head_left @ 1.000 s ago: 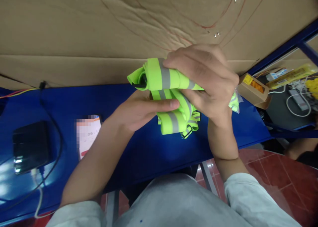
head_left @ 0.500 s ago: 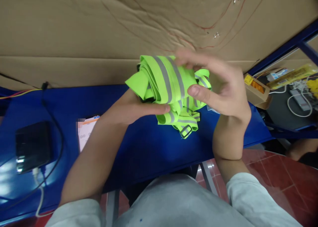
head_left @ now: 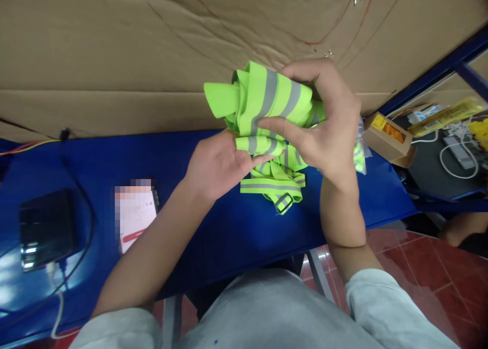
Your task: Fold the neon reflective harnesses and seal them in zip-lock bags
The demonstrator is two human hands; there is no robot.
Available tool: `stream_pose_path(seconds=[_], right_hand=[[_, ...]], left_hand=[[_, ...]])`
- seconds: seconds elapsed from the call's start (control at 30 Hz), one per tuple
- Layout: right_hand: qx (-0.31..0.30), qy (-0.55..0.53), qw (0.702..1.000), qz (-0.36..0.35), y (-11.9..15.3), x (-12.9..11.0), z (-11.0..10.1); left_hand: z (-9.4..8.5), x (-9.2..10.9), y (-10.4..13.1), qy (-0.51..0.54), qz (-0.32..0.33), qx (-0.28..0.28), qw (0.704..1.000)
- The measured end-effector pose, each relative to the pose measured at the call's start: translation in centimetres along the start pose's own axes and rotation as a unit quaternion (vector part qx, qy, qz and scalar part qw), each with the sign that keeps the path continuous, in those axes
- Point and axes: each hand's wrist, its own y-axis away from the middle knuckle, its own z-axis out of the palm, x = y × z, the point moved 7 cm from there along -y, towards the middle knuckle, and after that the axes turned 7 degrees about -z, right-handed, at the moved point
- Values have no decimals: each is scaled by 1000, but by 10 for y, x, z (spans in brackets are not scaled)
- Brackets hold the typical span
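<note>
Blue smooth-topped table [head_left: 213, 237], neon-yellow grey-striped fabric bundle [head_left: 280, 102] held above it. Right hand [head_left: 331, 120] curled round bundle, thumb in front. Left hand [head_left: 217, 166] mostly open, palm up, supporting lower fold. Looks partly gathered: loose striped straps [head_left: 270, 186] and black rectangular buckle [head_left: 283, 203] remain outside.

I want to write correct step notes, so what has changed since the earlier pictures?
The green strap bundle has moved slightly up and right. The right hand, looser around it a moment ago, now grips it. The left hand has opened: its thumb no longer lies over the strap. The buckle, phone and black device stayed.
</note>
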Motion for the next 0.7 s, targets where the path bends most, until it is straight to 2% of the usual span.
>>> stream_pose_path(seconds=[0.1,0.23,0.3,0.4,0.5,0.6,0.63,0.7], right_hand=[[6,52,999,-13,3,-3,12],[14,78,994,-73,7,-7,41],[-5,82,991,-104,8,-13,56],[-60,72,988,-126,8,-22,72],[-100,39,985,-134,6,-27,73],[-146,-52,980,-128,6,-23,68],[-127,-96,980,-122,5,-20,63],[-38,-167,982,-75,3,-6,50]], left_hand=[[4,12,5,-20,37,2,999],[-3,24,11,-81,71,78,991],[-9,32,13,-68,92,108,988],[-18,46,19,13,141,129,982],[-28,54,24,107,164,154,969],[-30,60,25,64,200,164,964],[-27,63,25,30,229,152,961],[-18,64,25,-25,267,112,957]])
